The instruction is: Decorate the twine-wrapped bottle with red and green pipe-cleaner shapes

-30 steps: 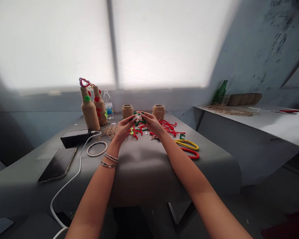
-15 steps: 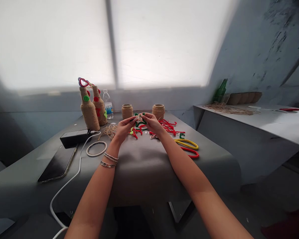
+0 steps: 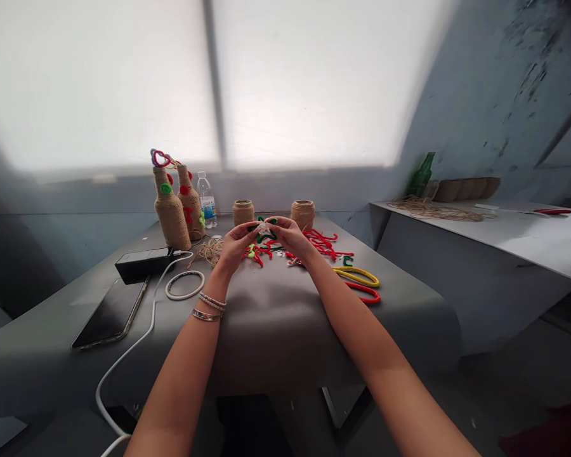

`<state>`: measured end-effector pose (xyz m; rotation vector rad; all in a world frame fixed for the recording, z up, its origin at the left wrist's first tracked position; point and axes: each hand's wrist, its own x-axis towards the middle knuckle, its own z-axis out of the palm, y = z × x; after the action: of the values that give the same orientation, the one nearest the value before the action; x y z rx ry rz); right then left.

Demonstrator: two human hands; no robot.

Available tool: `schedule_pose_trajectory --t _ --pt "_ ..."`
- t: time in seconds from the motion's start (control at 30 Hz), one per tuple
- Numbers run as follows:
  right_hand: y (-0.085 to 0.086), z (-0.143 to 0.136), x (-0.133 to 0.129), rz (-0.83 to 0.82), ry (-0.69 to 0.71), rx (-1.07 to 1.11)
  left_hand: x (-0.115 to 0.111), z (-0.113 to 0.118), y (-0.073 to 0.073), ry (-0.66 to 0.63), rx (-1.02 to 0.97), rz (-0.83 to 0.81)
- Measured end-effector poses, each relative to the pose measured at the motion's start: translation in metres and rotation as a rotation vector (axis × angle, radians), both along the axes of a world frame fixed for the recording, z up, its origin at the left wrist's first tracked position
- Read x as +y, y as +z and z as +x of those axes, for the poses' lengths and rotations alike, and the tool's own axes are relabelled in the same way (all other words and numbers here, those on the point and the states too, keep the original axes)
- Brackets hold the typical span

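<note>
Left hand (image 3: 238, 246): fingers pinched on the green fuzzy shape (image 3: 266, 237)
Right hand (image 3: 292, 238): fingers pinched on its other side
Green shape: above the table (image 3: 276, 311), before two twine-wrapped jars (image 3: 243, 212)
Near edge: bare between the forearms

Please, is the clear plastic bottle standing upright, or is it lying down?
Upright: the clear bottle has its base down and its neck pointing up.
</note>
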<state>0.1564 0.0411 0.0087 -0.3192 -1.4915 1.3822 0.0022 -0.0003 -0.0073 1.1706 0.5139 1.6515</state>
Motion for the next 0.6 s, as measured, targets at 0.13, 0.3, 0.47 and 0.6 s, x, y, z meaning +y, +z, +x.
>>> schedule_pose_trajectory --t 0.13,0.3,0.47,0.6 --pt "0.003 0.005 -0.002 -0.034 -0.007 -0.056 -0.001 -0.004 0.001 0.097 0.052 -0.071" --pt "-0.002 0.004 0.006 -0.074 -0.102 -0.095 -0.002 -0.007 0.002 0.098 0.124 -0.071" --pt "-0.005 0.002 0.011 -0.009 -0.141 -0.153 0.001 -0.005 0.005 0.114 0.084 -0.171" --pt "-0.008 0.001 0.015 0.033 -0.171 -0.189 0.002 -0.004 0.006 0.321 0.152 -0.132"
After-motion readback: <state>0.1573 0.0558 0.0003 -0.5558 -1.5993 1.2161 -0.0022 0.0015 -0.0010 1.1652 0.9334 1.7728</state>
